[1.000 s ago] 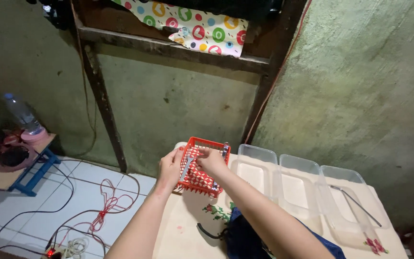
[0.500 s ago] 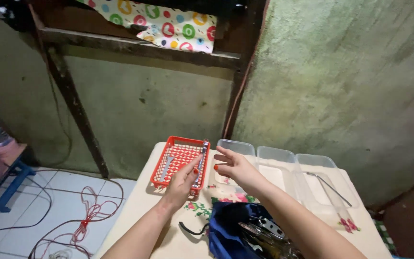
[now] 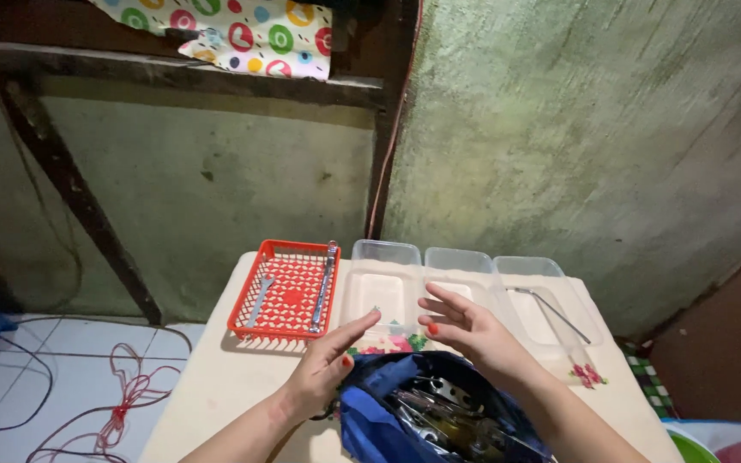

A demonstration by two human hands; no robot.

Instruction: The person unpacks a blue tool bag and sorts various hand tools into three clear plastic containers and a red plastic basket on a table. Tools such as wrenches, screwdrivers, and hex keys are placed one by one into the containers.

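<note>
My left hand (image 3: 326, 367) and my right hand (image 3: 465, 330) hover open over a dark blue bag (image 3: 422, 410) full of metal tools at the table's near edge. Neither hand holds anything; the left is by the bag's left rim, the right just above its far rim. Beyond them an orange mesh basket (image 3: 281, 292) holds two wrenches: a small one (image 3: 260, 299) on its left and a long one (image 3: 322, 287) along its right side.
Three clear plastic tubs (image 3: 451, 281) stand in a row to the right of the basket, against the green wall; the rightmost holds a thin metal rod (image 3: 549, 310). The table wears a cream cloth (image 3: 229, 381) with flower embroidery. Red cable (image 3: 122, 403) lies on the tiled floor at left.
Both hands have left the orange basket and drawn back toward me, now above the blue bag. The wrenches stay in the basket. The view has shifted right.
</note>
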